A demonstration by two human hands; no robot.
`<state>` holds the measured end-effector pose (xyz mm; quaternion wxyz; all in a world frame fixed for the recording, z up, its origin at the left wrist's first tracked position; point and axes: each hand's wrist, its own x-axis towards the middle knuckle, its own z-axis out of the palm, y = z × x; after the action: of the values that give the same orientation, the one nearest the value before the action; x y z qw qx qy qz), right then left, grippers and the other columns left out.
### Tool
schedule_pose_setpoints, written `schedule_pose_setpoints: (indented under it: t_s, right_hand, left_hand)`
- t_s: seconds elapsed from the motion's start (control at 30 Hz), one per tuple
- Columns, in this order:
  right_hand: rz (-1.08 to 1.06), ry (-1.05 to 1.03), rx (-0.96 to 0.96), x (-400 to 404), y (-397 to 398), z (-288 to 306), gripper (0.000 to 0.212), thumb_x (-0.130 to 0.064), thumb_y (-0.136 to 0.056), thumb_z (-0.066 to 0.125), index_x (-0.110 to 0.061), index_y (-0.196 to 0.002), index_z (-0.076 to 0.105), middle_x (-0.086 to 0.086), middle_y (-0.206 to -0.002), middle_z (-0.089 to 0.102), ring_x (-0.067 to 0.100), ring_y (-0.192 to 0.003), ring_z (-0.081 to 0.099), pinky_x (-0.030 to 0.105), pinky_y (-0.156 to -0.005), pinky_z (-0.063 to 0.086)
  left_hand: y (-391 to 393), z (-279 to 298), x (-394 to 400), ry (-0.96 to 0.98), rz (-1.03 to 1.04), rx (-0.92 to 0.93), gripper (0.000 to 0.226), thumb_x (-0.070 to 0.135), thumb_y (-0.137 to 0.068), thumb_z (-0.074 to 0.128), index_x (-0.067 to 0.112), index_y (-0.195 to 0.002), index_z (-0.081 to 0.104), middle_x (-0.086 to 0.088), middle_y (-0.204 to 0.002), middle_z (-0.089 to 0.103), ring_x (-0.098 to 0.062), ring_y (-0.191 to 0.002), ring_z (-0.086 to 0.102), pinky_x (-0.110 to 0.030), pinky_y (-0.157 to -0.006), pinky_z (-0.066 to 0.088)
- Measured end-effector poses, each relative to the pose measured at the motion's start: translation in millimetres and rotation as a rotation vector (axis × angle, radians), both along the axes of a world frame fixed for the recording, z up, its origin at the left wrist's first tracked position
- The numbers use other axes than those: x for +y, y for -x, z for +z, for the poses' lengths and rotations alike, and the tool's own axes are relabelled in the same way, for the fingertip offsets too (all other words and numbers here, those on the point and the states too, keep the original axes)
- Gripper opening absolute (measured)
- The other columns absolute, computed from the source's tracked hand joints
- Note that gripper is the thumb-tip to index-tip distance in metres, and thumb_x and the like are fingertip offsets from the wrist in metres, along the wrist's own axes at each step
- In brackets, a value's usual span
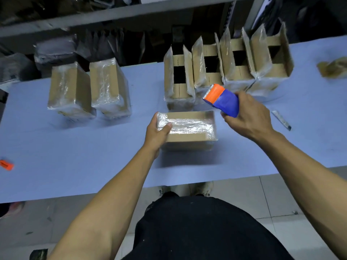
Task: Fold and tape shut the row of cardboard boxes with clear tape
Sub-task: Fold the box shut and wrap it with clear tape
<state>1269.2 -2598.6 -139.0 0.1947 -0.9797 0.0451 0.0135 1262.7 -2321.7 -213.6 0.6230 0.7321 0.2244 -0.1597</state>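
Cardboard, glossy with clear tape, forms the closed box (189,128) that is held at its left end by the left hand (158,132), thumb laid on top and fingers curled round the side, near the front middle of the blue desk (75,156). An orange-and-blue tape dispenser (222,100) is gripped by the right hand (247,115) just above and right of that box. Four open boxes (225,68) are lined up behind it, and two taped boxes (90,91) are set apart at the far left

Table: long flat pale-blue table (75,147), spanning the view
Floor: light grey square tiles (262,203) with dark joints
Behind: grey metal shelf rack (112,14), dim clutter of wrapped bundles underneath
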Motion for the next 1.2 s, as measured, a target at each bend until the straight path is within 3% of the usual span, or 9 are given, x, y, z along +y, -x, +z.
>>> schedule_pose_setpoints:
  t_s: [0.13,0.27,0.43,0.57,0.63,0.73,0.93,1.07,1.2]
  right_hand:
    - [0.275,-0.015,-0.046,30,-7,32,0.052,-0.048,-0.074,0.067,-0.025,-0.119,0.051,0.003,-0.107,0.066,0.032,-0.092,0.062,0.034,-0.067,0.043]
    - [0.553,-0.011,0.022,71,-10,33,0.05,-0.043,-0.075,0.067,-0.027,-0.12,0.051,-0.001,-0.11,0.065,0.028,-0.094,0.06,0.034,-0.067,0.045]
    - [0.559,-0.043,0.041,78,-16,15,0.052,-0.04,-0.076,0.071,-0.031,-0.123,0.051,-0.003,-0.114,0.066,0.026,-0.098,0.06,0.033,-0.07,0.046]
    - [0.548,-0.067,0.017,76,-18,11,0.052,-0.043,-0.072,0.07,-0.034,-0.12,0.051,-0.005,-0.108,0.066,0.025,-0.093,0.06,0.039,-0.071,0.051]
    - [0.539,-0.087,-0.016,74,-16,8,0.05,-0.045,-0.071,0.068,-0.037,-0.117,0.049,-0.008,-0.104,0.065,0.024,-0.089,0.059,0.036,-0.068,0.05]
    - [0.528,-0.106,-0.037,72,-15,4,0.051,-0.04,-0.07,0.073,-0.04,-0.113,0.046,-0.01,-0.099,0.062,0.022,-0.084,0.056,0.032,-0.064,0.045]
    - [0.482,-0.147,-0.018,71,-17,3,0.054,-0.04,-0.071,0.076,-0.041,-0.118,0.048,-0.013,-0.102,0.061,0.009,-0.08,0.046,0.029,-0.065,0.041]
    - [0.481,-0.184,-0.002,68,-15,4,0.052,-0.043,-0.073,0.073,-0.041,-0.119,0.048,-0.02,-0.097,0.054,0.007,-0.081,0.046,0.027,-0.066,0.039]
    - [0.488,-0.197,0.014,67,-15,6,0.054,-0.047,-0.073,0.069,-0.039,-0.122,0.048,-0.021,-0.101,0.054,0.007,-0.084,0.048,0.027,-0.068,0.04]
  left_hand:
    - [1,1,2,-0.078,-0.024,-0.042,0.065,0.022,-0.094,0.071,0.023,-0.151,0.042,0.0,-0.142,0.058,-0.017,-0.122,0.059,-0.026,-0.097,0.05]
    - [-1,3,5,-0.147,-0.043,-0.058,0.081,0.03,-0.082,0.078,0.023,-0.152,0.039,0.009,-0.136,0.057,-0.019,-0.123,0.058,-0.037,-0.103,0.049]
    - [0,7,22,-0.059,0.067,0.039,0.082,0.025,-0.089,0.077,0.017,-0.157,0.032,-0.003,-0.157,0.043,-0.022,-0.141,0.045,-0.032,-0.105,0.044]
    - [1,31,36,-0.038,0.326,-0.118,0.012,0.025,-0.1,0.06,0.018,-0.099,0.069,0.0,-0.099,0.07,-0.02,-0.096,0.067,-0.025,-0.075,0.056]
    - [0,45,29,0.093,0.178,-0.019,0.025,0.031,-0.104,0.054,0.016,-0.088,0.068,-0.001,-0.086,0.07,-0.017,-0.077,0.065,-0.022,-0.059,0.052]
    - [-4,57,14,0.238,-0.012,0.117,0.031,0.042,-0.104,0.052,0.016,-0.1,0.069,-0.003,-0.09,0.073,-0.015,-0.075,0.069,-0.024,-0.056,0.051]
    - [-11,62,4,0.654,0.17,0.403,0.036,0.048,-0.1,0.055,0.015,-0.1,0.069,-0.005,-0.087,0.071,-0.016,-0.077,0.065,-0.025,-0.058,0.051]
    - [-14,61,1,0.66,0.174,0.44,0.015,0.024,-0.1,0.061,0.014,-0.089,0.066,-0.005,-0.077,0.068,-0.012,-0.053,0.064,-0.021,-0.049,0.051]
    - [-14,56,2,0.708,0.173,0.457,0.023,0.023,-0.098,0.063,0.015,-0.077,0.069,-0.003,-0.069,0.07,-0.013,-0.054,0.062,-0.022,-0.049,0.051]
